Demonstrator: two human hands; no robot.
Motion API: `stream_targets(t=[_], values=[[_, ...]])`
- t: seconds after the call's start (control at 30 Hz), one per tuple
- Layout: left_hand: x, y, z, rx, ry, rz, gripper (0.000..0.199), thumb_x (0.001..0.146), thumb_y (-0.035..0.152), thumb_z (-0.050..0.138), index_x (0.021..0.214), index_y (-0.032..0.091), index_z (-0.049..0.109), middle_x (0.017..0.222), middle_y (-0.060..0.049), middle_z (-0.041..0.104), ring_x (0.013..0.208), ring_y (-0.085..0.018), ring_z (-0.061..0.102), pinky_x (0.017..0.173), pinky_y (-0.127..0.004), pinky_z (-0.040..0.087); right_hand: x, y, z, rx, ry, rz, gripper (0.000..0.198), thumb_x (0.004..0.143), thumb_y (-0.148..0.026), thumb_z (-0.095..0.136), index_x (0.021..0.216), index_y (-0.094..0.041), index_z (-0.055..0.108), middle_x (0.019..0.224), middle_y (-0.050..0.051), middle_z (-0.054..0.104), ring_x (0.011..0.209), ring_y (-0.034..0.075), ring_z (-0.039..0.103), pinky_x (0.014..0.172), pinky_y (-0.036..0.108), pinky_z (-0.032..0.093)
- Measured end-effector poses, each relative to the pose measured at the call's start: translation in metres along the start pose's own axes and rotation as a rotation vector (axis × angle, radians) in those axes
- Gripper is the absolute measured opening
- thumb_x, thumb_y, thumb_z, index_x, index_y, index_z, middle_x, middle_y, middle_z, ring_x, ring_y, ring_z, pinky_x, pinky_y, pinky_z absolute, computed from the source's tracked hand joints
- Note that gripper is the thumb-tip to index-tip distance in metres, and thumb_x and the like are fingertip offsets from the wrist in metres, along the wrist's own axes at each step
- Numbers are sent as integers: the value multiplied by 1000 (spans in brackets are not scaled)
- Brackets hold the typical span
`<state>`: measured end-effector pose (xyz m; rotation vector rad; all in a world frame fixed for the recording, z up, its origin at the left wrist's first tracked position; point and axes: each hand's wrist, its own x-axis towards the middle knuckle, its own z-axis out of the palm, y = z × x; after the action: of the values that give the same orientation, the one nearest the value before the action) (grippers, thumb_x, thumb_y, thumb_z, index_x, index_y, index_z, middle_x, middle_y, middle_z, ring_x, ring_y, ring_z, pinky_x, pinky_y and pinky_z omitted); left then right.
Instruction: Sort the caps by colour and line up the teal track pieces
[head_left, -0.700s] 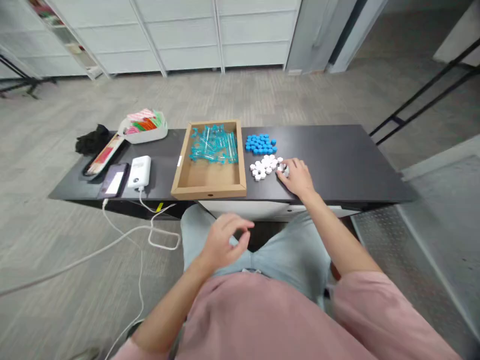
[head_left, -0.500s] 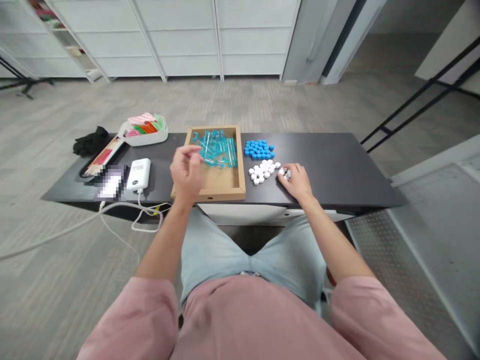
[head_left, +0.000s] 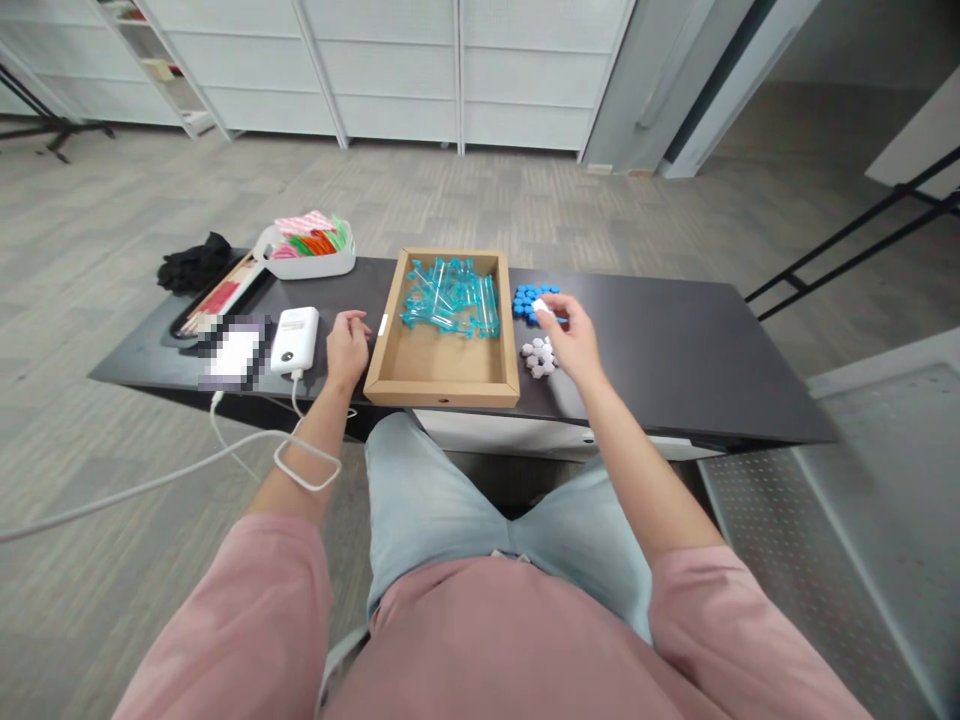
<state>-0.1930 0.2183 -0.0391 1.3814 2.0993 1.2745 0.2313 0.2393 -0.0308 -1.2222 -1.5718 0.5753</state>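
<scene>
My right hand [head_left: 571,340] is raised above the small pieces, with a small white piece [head_left: 541,308] pinched between thumb and fingers. Below it lies a cluster of white hexagonal pieces [head_left: 538,358], partly hidden by the hand. Blue pieces of similar size [head_left: 525,300] lie just behind. My left hand [head_left: 348,350] rests on the table left of a shallow cardboard box [head_left: 444,391], its fingers loosely bent and nothing visible in them. Inside the box, clear tube-like parts with turquoise ends [head_left: 450,297] are heaped toward the back.
The dark table [head_left: 675,350] carries a white power bank [head_left: 295,340] with a cable [head_left: 150,503] crossing my left forearm. Farther left are a blurred-out device [head_left: 234,353], a black tray [head_left: 217,300], a black cloth [head_left: 193,264] and a white basket [head_left: 315,265] of colourful items.
My left hand has moved from over the box to the table on its left. The right hand has moved left and up from beside the white pieces, lifting a white piece. The view has shifted.
</scene>
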Motion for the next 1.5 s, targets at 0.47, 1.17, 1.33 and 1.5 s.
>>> stream_targets(t=[0.47, 1.17, 1.33, 1.5], values=[[3, -4, 3, 146, -76, -1, 27, 119, 27, 49, 125, 23, 76, 107, -11, 84, 111, -31, 81, 105, -38, 58, 0, -43, 41, -82, -344, -350, 47, 122, -71, 64, 126, -30, 87, 128, 11, 85, 126, 33, 78, 118, 54, 61], [5, 6, -1, 274, -58, -39, 20, 111, 27, 52, 110, 27, 72, 102, -7, 82, 114, -32, 79, 110, -41, 60, -76, 62, -193, -821, 352, 161, 77, 117, -78, 47, 170, -27, 71, 176, 24, 65, 172, 51, 50, 140, 82, 33], [11, -1, 2, 342, -56, -27, 23, 111, 33, 50, 107, 29, 72, 105, -6, 82, 120, -34, 77, 110, -43, 60, -92, 106, -246, -855, 94, 532, 104, 114, -85, 41, 184, -9, 53, 188, 35, 53, 180, 51, 45, 147, 79, 32], [8, 2, 0, 355, -74, 9, 30, 115, 31, 44, 108, 26, 73, 108, -9, 82, 116, -34, 76, 106, -42, 58, -72, 100, -176, -784, -189, 321, 131, 102, -97, 61, 195, -9, 33, 199, 32, 37, 187, 55, 32, 152, 79, 22]])
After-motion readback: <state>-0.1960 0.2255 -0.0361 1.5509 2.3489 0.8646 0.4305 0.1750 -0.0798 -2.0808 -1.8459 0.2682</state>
